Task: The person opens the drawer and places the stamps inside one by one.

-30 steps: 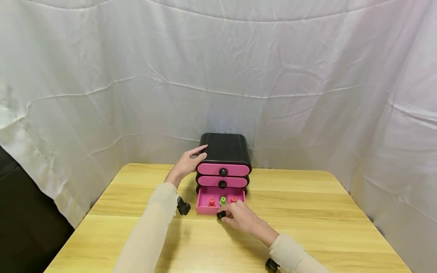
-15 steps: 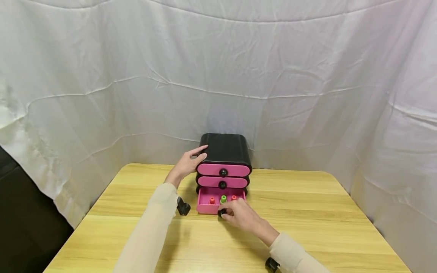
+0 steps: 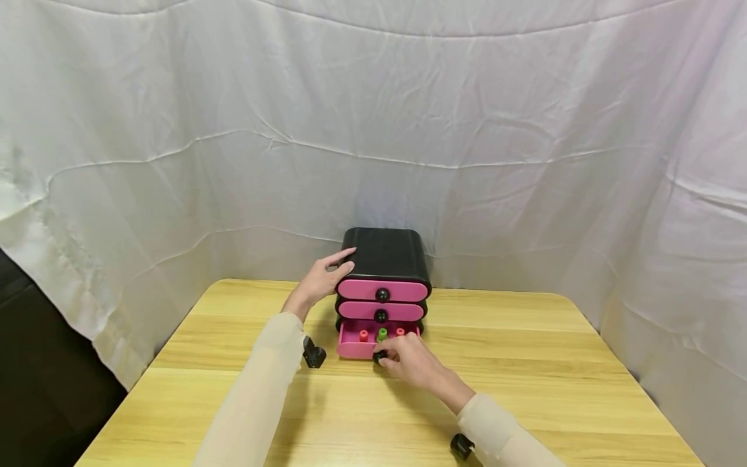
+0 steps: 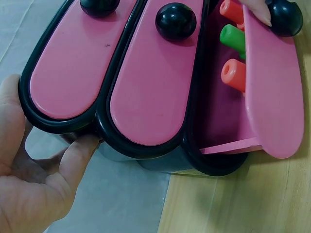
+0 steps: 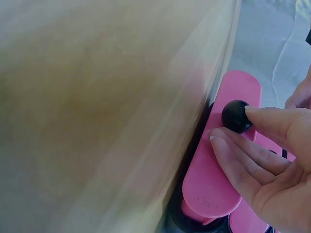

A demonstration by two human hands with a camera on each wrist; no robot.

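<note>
White cloth hangs wrinkled behind and around a pale wooden table (image 3: 525, 363), where a small black cabinet (image 3: 385, 250) with pink drawer fronts stands at the far middle.

Right hand (image 3: 411, 363) is on the black knob (image 3: 379, 356) of the bottom drawer (image 3: 357, 350): in the right wrist view the fingertips (image 5: 228, 145) press the round knob (image 5: 236, 116) and the pink front beside it, loosely bent rather than wrapped round it. From this hand the cabinet body lies at twelve o'clock, directly beyond the drawer front, and the drawer's travel runs along that twelve-to-six line, while its long front spans nine to three. The drawer stands partly out, a gap open between its front and the black frame.

Left hand (image 3: 321, 279) grips the cabinet's upper corner at its nine o'clock side; the left wrist view shows the thumb (image 4: 9, 121) and curled fingers (image 4: 73, 155) clasping the black edge. It is well clear of the knob, so the right hand is the nearer one.

Inside the open drawer stand three small pegs in a row: an orange-red peg (image 3: 363, 335) at the left, a green peg (image 3: 382, 335) in the middle and a red peg (image 3: 399, 332) at the right. Both upper drawers (image 3: 382, 290) sit flush, each with a black ball knob at its centre.
</note>
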